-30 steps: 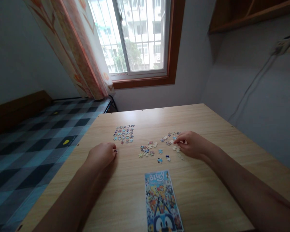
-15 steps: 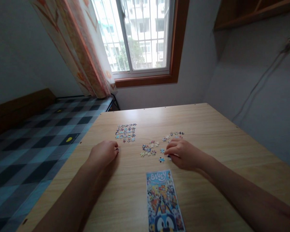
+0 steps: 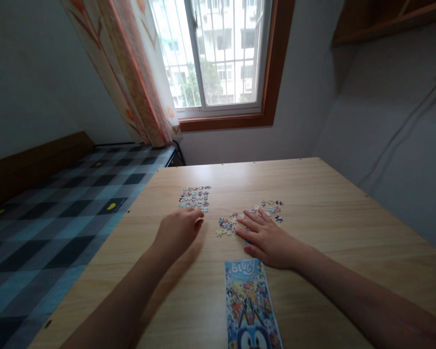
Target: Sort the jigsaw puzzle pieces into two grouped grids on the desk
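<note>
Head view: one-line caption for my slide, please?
Left hand beside a puzzle patch, right hand flat over loose pieces, Bluey picture card nearest, on a wooden table.

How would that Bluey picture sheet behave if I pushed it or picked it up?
The Bluey sheet lies flat on the smooth wooden table, so it probably slides easily but is awkward to pinch up. It looks thin, so likely light and somewhat bendy. Rolling or tipping seems unlikely.

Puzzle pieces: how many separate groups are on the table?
3: a neat block just beyond the left hand; a loose pile left of the right hand; a scatter beyond it. Some pieces may be hidden under that hand.
</note>
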`<state>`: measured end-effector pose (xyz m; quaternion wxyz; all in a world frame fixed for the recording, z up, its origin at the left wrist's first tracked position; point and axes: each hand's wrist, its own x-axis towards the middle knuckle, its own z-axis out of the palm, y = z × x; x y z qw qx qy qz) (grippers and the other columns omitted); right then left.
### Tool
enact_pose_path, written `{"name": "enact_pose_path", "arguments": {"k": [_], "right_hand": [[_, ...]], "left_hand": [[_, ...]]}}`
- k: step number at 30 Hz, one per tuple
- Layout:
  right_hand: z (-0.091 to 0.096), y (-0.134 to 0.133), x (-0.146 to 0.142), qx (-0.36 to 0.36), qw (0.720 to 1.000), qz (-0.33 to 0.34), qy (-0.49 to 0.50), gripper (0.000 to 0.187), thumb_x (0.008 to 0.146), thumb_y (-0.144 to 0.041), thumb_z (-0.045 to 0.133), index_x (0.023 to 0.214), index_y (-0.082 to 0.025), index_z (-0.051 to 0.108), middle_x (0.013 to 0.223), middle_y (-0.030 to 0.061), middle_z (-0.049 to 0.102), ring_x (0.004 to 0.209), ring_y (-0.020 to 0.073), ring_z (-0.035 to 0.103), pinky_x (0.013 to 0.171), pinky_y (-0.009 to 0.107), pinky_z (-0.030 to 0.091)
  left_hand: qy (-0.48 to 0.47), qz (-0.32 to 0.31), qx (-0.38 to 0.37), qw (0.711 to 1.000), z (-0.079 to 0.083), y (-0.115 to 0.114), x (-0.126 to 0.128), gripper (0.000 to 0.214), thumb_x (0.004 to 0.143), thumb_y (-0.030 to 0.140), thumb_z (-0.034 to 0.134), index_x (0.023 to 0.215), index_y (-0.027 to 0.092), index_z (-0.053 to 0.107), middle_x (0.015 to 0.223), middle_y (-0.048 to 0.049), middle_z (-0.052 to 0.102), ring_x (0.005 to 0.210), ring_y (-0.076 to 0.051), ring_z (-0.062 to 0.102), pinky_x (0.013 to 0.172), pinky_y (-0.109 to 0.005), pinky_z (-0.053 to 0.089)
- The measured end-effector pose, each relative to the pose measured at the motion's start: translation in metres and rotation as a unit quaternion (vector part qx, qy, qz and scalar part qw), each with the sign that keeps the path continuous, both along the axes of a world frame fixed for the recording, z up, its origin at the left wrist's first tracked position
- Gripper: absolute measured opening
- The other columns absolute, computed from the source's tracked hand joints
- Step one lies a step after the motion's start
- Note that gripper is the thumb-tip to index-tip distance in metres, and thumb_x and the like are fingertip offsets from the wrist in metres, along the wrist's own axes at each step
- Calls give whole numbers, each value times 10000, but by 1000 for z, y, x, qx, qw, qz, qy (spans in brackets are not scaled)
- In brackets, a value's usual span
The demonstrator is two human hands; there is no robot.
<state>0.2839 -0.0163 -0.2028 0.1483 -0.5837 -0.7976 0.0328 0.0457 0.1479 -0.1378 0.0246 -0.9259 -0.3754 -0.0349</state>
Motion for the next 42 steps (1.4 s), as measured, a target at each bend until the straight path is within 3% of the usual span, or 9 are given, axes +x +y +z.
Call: {"name": "enact_pose_path", "arguments": {"k": [3,6,14,17,20,29,37,42], "right_hand": [[1,0,1,9,1000,3,10,373,1031,-381,467,1359,-292,621,1590,76,429,1534,330,258,1220,668,148],[3,-1,5,33,999,-4,19,315,1034,-364,456,1236,-301,689,1577,40,451,1531,318,270,1221,667,160],[-1,1,11,62,998,-11,29,300,1025,-308,458,1199,-281,701,1507,46,533,1500,304,335,1222,661,175],[-1,2,11,63,998,-8,27,299,1027,-308,457,1188,-281,707,1507,46,533,1497,309,338,1219,667,171],[-2,2,11,53,998,-10,18,315,1034,-326,444,1224,-283,692,1523,47,517,1503,322,325,1214,675,170],[-3,3,11,35,999,-25,5,361,1053,-365,398,1295,-294,656,1550,43,487,1510,329,311,1213,682,167],[0,2,4,11,1000,-20,-11,391,1049,-401,428,1408,-385,580,1648,-2,330,1550,337,215,1235,671,110],[1,2,4,-10,999,-30,-5,399,1059,-431,393,1399,-366,592,1659,0,306,1559,336,187,1239,670,97]], "left_hand": [[-16,-157,-32,987,-14,-12,9,240,929,230,541,1040,247,754,1063,-75,722,966,-211,661,858,-338,517],[-6,-219,-56,974,-24,-19,15,286,929,210,524,1107,258,743,1006,-70,707,877,-197,660,805,-335,529],[-22,-256,-83,963,-29,-23,15,304,992,267,466,1039,247,765,963,-64,700,811,-174,650,754,-316,514],[-25,-260,-81,962,-29,-21,14,304,968,248,491,1126,258,750,1011,-65,701,820,-175,652,763,-318,518],[-34,-225,-57,972,-29,-19,14,334,961,248,501,1217,264,715,1020,-72,692,828,-190,648,761,-331,521],[-36,-249,-36,967,-36,-16,15,287,985,284,476,1013,256,761,895,-51,637,727,-150,595,697,-285,481],[-49,-276,-53,958,-34,-20,14,288,964,260,503,1100,282,756,890,-47,637,731,-153,603,684,-289,480],[-53,-273,-57,959,-35,-18,14,302,967,254,499,1109,303,760,908,-47,651,754,-160,620,684,-295,482]]}}
